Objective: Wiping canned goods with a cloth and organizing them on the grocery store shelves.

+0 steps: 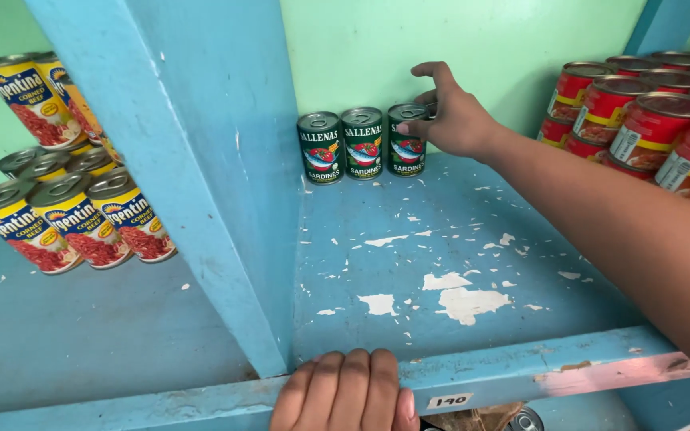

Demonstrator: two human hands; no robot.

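Nearest me, left hand (349, 391) curls its fingers (361, 375) closed over the shelf lip (505, 371), gripping nothing else. Farther in, I see my right hand (450, 116) at the back wall, thumb on the rightmost green can (406, 144), other fingers spread loosely over its top, not yet clamped. That can stands upright, third in a row with two more green cans (341, 146) to its left. Red cans (648, 120) stack at right; yellow cans (65, 223) sit beyond the divider (201, 160). Right hand is nearer.
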